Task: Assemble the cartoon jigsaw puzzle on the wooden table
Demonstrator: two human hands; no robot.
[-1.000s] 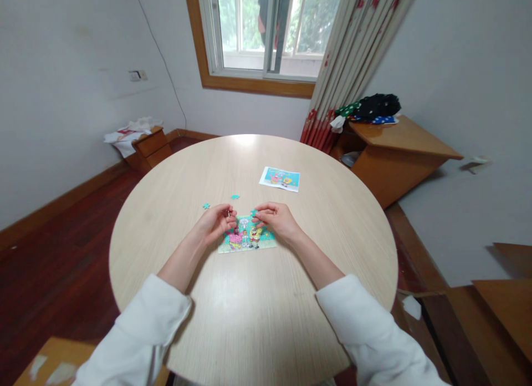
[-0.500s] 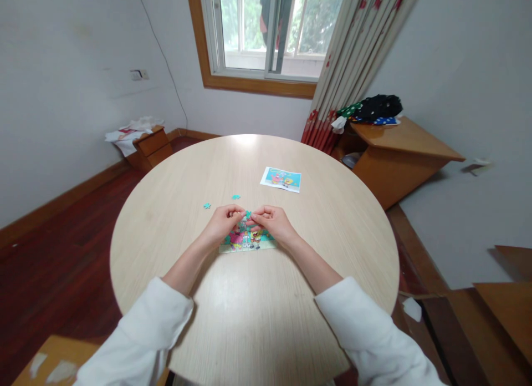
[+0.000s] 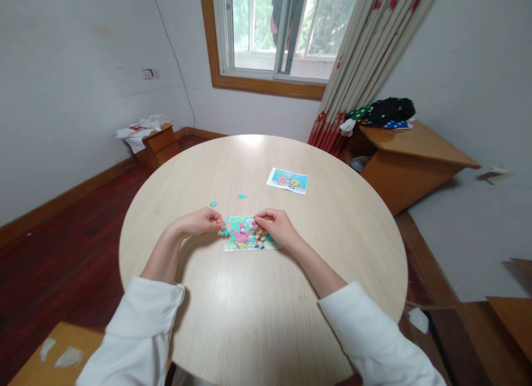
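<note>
A mostly assembled jigsaw puzzle [image 3: 240,239] with cartoon figures lies flat on the round table [image 3: 249,314]. At its left edge my left hand [image 3: 203,222] pinches a small teal puzzle piece [image 3: 225,232]. My right hand [image 3: 276,226] is over the puzzle's upper right part, thumb and fingertips pressed together. Whatever may be between those fingertips is too small to make out, and the hand hides that corner of the puzzle. Beyond my left hand lie two loose teal pieces, one on the left [image 3: 213,204] and another [image 3: 242,196] farther right.
A printed reference picture [image 3: 287,181] rests on the table behind the puzzle. At the back right, a wooden cabinet [image 3: 415,147] carries a heap of clothes [image 3: 388,113]. A small wooden stand [image 3: 162,145] with white cloths is at the back left.
My hands were together over the puzzle with a teal piece between them. Now my left hand has moved left and down to the puzzle's left edge, uncovering more of the picture. The view has shifted slightly.
</note>
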